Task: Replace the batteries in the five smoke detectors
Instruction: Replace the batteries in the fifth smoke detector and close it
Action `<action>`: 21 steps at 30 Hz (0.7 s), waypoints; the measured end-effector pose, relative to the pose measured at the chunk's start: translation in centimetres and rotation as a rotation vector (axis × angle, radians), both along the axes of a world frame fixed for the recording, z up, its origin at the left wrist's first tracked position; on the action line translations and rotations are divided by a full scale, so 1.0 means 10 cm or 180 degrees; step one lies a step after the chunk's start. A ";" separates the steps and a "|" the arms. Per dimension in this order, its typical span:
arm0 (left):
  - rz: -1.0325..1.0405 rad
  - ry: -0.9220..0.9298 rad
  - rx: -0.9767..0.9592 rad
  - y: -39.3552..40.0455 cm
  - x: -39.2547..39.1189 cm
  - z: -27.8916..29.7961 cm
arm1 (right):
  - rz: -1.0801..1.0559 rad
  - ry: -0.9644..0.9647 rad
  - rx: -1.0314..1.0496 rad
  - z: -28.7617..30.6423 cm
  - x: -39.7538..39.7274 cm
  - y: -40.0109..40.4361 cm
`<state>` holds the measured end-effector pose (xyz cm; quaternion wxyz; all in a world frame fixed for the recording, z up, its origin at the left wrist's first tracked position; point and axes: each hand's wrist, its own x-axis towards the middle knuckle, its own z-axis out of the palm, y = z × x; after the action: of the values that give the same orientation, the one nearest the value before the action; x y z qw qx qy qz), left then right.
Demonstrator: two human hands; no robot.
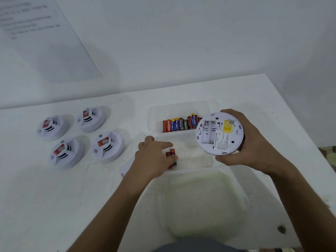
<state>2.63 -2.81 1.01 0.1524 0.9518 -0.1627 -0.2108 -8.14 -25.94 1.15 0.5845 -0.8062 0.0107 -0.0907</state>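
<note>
The right hand [241, 142] grips the open smoke detector [219, 133] underside-up above the clear tray [205, 106], its empty battery bay tilted toward the left. The left hand [154, 157] pinches two batteries [171, 157] over the tray's near compartment (long axes pointing away from the person). Between them lies open room; the four other detectors [107, 146] sit well apart to the left.

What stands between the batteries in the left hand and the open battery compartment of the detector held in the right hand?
Nothing visible does. The left hand holds the batteries low over the clear tray. The detector is in the right hand, its battery compartment uncovered and empty, with open space between them.
</note>
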 end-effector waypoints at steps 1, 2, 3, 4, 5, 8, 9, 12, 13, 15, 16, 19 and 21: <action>-0.0036 0.0057 0.0070 -0.02 0.02 -0.01 | 0.0011 0.0013 -0.0001 -0.01 -0.01 0.00; -0.0082 0.0100 0.0126 -0.03 0.04 -0.01 | 0.0021 0.0026 -0.0006 -0.02 -0.01 0.00; -0.0125 0.0121 0.0160 -0.04 0.05 -0.02 | 0.0033 0.0041 -0.0005 -0.02 -0.01 0.00; -0.0147 0.0129 0.0166 -0.04 0.05 -0.02 | 0.0045 0.0049 -0.0001 -0.02 -0.01 0.00; -0.0146 0.0130 0.0154 -0.04 0.06 -0.03 | 0.0049 0.0053 0.0004 -0.03 -0.01 0.00; 0.0004 0.0088 0.0005 -0.06 0.07 -0.07 | 0.0058 0.0063 -0.0010 -0.03 -0.01 0.00; 0.0075 0.0093 -0.0067 -0.06 0.06 -0.08 | 0.0065 0.0065 -0.0014 -0.03 -0.01 0.00; 0.0284 0.0138 -0.0327 -0.07 0.04 -0.06 | 0.0068 0.0078 -0.0031 -0.02 0.00 0.02; 0.0354 0.0123 -0.0458 -0.06 0.03 -0.05 | 0.0077 0.0082 -0.0051 -0.02 0.01 0.02; 0.0465 0.0016 -0.0702 -0.03 0.00 0.02 | 0.0100 0.0091 -0.0091 -0.01 0.01 0.02; 0.0504 -0.0082 -0.0806 -0.01 -0.01 0.06 | 0.0116 0.0091 -0.0103 0.00 0.02 0.03; 0.0564 -0.0413 -0.1180 0.05 -0.08 0.22 | 0.0157 0.0082 -0.0112 0.02 0.03 0.04; 0.0529 -0.0614 -0.1492 0.08 -0.13 0.37 | 0.0201 0.0077 -0.0080 0.03 0.04 0.08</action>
<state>1.28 -2.00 4.73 0.3693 0.9163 -0.1422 -0.0624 -7.75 -25.13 1.50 0.5768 -0.8144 -0.0088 -0.0627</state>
